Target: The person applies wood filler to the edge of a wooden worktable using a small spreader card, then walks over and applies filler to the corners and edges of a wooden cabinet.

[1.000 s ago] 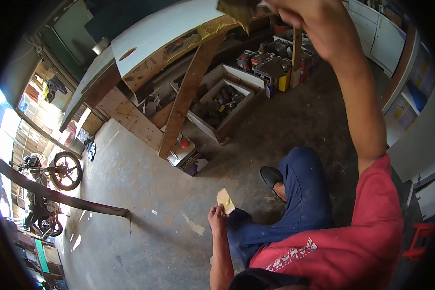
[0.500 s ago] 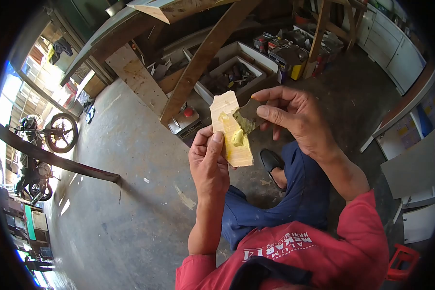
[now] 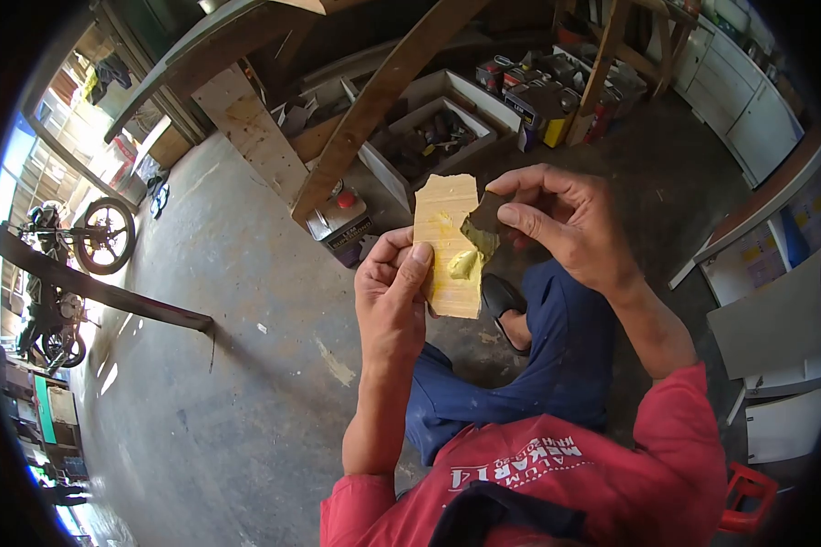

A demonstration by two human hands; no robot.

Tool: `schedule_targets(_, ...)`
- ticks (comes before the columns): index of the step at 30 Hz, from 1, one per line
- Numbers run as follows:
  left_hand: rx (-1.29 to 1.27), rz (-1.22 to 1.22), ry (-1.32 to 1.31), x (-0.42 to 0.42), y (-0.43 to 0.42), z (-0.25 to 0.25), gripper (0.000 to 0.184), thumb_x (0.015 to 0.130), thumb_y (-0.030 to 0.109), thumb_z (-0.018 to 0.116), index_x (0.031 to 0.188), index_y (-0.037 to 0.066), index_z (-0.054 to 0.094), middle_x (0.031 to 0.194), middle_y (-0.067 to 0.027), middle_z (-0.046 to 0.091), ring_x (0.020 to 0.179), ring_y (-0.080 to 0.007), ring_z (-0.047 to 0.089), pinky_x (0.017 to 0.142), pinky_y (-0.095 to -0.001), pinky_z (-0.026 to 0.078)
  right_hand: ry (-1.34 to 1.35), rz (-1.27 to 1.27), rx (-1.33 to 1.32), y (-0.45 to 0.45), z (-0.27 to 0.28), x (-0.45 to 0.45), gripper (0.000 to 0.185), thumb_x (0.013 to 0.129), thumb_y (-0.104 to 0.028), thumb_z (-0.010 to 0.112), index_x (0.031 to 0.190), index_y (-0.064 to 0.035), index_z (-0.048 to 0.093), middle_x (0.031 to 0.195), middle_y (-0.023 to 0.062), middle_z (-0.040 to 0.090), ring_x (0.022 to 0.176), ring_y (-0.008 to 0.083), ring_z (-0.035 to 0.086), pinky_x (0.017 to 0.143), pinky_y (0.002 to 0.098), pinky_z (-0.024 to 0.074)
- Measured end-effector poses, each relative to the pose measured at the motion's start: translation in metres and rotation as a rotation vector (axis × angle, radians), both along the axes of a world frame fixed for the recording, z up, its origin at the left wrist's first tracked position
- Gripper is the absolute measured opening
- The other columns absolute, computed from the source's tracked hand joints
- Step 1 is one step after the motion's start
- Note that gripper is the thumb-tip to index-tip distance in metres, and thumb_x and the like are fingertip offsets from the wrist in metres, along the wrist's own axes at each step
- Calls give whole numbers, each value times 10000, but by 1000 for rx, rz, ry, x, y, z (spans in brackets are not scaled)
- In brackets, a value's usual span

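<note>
My left hand (image 3: 390,287) grips a flat, pale tan piece of board (image 3: 442,199) with ragged ends, thumb on its face and fingers behind. A lump of yellow paste (image 3: 463,265) sits on the lower part of the board, with thin yellow smears around it. In my right hand (image 3: 570,232) a thin, dark flat scraper (image 3: 485,217) is pinched between thumb and fingers. Yellowish-green paste coats the scraper's lower edge, which overlaps the board's right side just above the lump. I cannot tell whether the two touch.
Under a wooden bench, a slanted brace (image 3: 374,114) stands before white-edged trays (image 3: 442,137) of scraps. A dark can (image 3: 342,223) with a red cap is on the floor, and more cans (image 3: 547,105) stand behind. A motorcycle (image 3: 100,237) is at left, a red stool (image 3: 748,497) at lower right.
The board has turned more upright. The scraper has tilted, showing more of its dark face, and its coated edge has shifted slightly right. The view has moved a little.
</note>
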State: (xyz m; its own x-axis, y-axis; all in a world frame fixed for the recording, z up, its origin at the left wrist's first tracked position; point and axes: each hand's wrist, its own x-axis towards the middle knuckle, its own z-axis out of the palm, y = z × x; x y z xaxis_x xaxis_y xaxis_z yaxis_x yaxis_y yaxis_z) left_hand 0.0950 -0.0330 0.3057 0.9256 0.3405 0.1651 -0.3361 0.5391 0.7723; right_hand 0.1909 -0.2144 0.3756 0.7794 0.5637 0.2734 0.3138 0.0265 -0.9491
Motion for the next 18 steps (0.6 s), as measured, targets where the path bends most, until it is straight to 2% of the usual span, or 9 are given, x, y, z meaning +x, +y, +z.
schedule_targets(5, 25, 12, 19, -3, -4, 3, 258, 967, 160, 639, 1131, -34, 588, 900, -85, 710, 631, -77, 647, 448, -194, 457, -124, 63, -131, -20, 15, 1, 224, 917, -35, 678, 1140, -11, 681, 884, 9, 665, 740, 39, 609, 659, 198, 531)
schedule_targets(7, -12, 39, 33, -4, -4, 2, 257, 969, 162, 635, 1129, -33, 587, 900, -88, 711, 626, -79, 649, 446, -193, 458, -215, -49, -56, -23, 18, -6, 204, 915, -29, 675, 1116, -15, 704, 869, 15, 694, 734, 45, 620, 657, 192, 516)
schedule_targets(9, -71, -61, -3, -7, 0, -3, 216, 979, 118, 593, 1126, -38, 570, 964, -110, 705, 734, -112, 697, 580, -204, 556, -129, -55, 45, -20, 12, -11, 194, 918, -13, 666, 1111, -6, 691, 898, 29, 697, 764, 59, 635, 682, 201, 527)
schedule_targets(10, -72, -60, -6, -7, -1, -4, 216, 979, 118, 593, 1126, -38, 570, 964, -110, 705, 734, -112, 697, 580, -204, 556, -42, -64, 148, -17, 8, -13, 186, 921, 3, 658, 1106, 3, 677, 927, 42, 699, 793, 73, 650, 708, 210, 538)
schedule_targets(12, -99, -64, 41, -7, -6, -5, 226, 986, 150, 587, 1131, -23, 574, 911, -86, 701, 630, -79, 664, 460, -174, 490, 3, -25, 246, -10, -3, -18, 163, 923, 12, 653, 1086, 5, 655, 959, 58, 701, 827, 95, 665, 737, 223, 548)
schedule_targets(14, -123, -85, 60, -7, -8, -8, 233, 986, 159, 588, 1136, -18, 576, 906, -78, 698, 631, -71, 657, 462, -173, 484, 50, 18, 345, -1, -17, -21, 142, 925, 22, 649, 1065, 6, 634, 991, 74, 702, 861, 116, 680, 765, 235, 557)
schedule_targets(16, -148, -104, 82, -8, -11, -8, 239, 985, 168, 590, 1141, -14, 578, 900, -71, 694, 633, -62, 651, 464, -172, 479, -238, -30, 376, 6, -32, -20, 139, 913, 24, 661, 1030, -4, 591, 1020, 114, 703, 914, 151, 691, 804, 267, 567)
schedule_targets(17, -168, -104, 90, -9, -12, -6, 238, 983, 168, 593, 1141, -11, 579, 903, -64, 692, 645, -61, 654, 474, -171, 486, -562, -30, 225, 1, -34, -14, 195, 875, 37, 680, 1033, -19, 583, 1059, 144, 701, 959, 224, 706, 823, 324, 587)
schedule_targets(18, -188, -104, 98, -10, -12, -5, 237, 981, 168, 596, 1140, -7, 580, 905, -57, 690, 656, -59, 657, 485, -170, 493, -564, -27, 225, -2, -34, -13, 195, 875, 37, 680, 1033, -19, 583, 1059, 144, 701, 959, 224, 706, 823, 324, 587)
